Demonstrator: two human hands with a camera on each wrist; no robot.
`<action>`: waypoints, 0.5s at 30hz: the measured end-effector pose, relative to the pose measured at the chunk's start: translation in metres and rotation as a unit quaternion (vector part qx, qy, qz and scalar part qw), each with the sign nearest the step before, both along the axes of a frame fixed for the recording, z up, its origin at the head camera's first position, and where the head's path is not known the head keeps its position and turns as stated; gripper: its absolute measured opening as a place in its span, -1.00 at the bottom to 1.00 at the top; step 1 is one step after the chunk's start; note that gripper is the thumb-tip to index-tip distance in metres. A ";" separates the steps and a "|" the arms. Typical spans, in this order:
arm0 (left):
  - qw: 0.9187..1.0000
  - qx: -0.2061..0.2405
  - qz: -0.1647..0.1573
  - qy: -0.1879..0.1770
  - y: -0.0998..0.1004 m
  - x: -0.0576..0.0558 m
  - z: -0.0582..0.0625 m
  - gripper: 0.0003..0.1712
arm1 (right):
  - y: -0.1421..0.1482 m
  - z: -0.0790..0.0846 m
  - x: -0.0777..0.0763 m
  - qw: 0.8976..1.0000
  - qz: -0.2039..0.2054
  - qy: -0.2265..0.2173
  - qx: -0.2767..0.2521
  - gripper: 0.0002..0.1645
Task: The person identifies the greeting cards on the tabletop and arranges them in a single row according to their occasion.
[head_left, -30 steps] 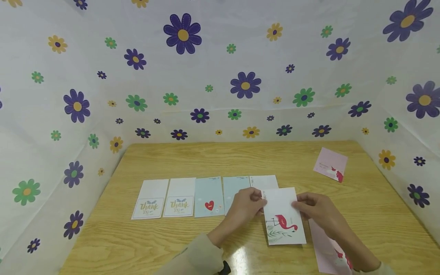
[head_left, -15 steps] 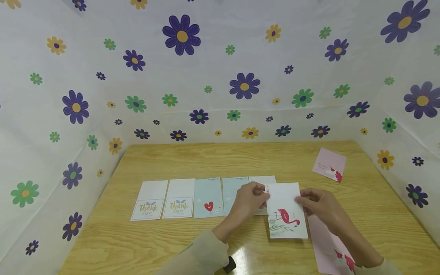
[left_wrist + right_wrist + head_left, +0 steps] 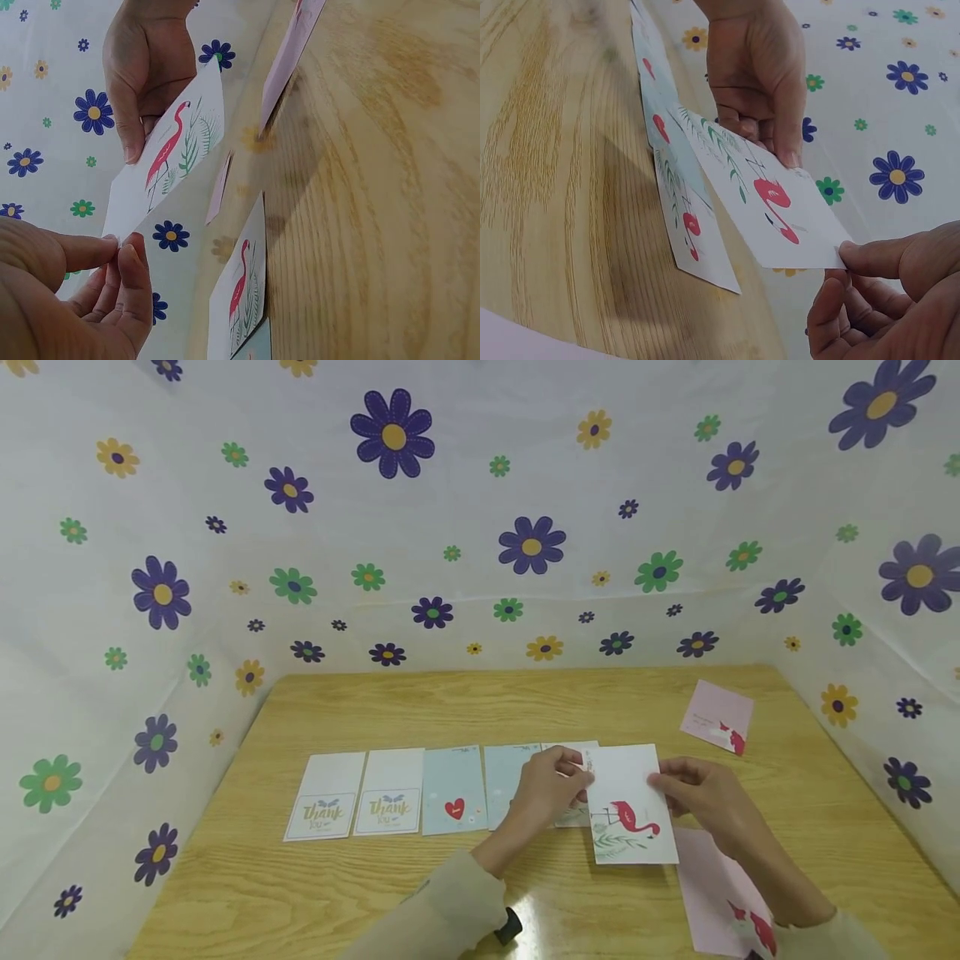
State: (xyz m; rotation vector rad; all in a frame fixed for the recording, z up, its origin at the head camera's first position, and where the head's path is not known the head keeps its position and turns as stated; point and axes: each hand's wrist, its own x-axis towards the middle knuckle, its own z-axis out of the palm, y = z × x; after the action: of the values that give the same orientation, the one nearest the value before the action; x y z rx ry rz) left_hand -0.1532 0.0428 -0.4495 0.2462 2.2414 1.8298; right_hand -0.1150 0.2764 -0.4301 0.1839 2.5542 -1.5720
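Note:
Both hands hold a white flamingo card [image 3: 626,806] up off the table, its picture side showing. My left hand [image 3: 546,787] pinches its left edge between thumb and fingers. At the opposite edge, the thumb and fingers of my right hand [image 3: 701,795] pinch it too. In the right wrist view a second flamingo card [image 3: 686,217] lies on the table below the held one, partly covered by it in the head view. Beside that lies a pale blue card [image 3: 510,768], mostly behind my left hand. A pink card [image 3: 712,881] lies under my right forearm.
Further left in the same row lie a blue card with a red heart [image 3: 453,789] and two white "thank you" cards [image 3: 387,789], [image 3: 321,793]. Another pink card [image 3: 717,716] sits at the back right of the wooden table [image 3: 480,706]. Flower-printed cloth [image 3: 465,485] walls the table in.
Both hands have moved the held flamingo card away from me and slightly right, toward the end of the row. The cards on the table have stayed put.

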 end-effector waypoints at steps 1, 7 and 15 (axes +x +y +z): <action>1.000 0.000 0.001 0.000 0.001 -0.001 0.000 -0.77 | 0.000 0.000 0.000 1.000 0.000 0.000 -0.001 -0.50; 1.000 -0.001 0.008 0.005 0.007 -0.007 0.001 -0.80 | 0.005 0.001 -0.004 1.000 0.010 0.009 0.000 -0.50; 1.000 -0.006 0.028 0.004 0.016 -0.013 -0.002 -0.83 | 0.012 -0.002 -0.009 1.000 0.008 0.022 0.012 -0.48</action>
State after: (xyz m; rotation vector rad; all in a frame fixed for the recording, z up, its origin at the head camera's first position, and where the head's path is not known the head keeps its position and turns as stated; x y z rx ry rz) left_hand -0.1661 0.0589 -0.4519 0.1918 2.2865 1.8446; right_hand -0.1242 0.2886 -0.4320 0.1335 2.6010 -1.5582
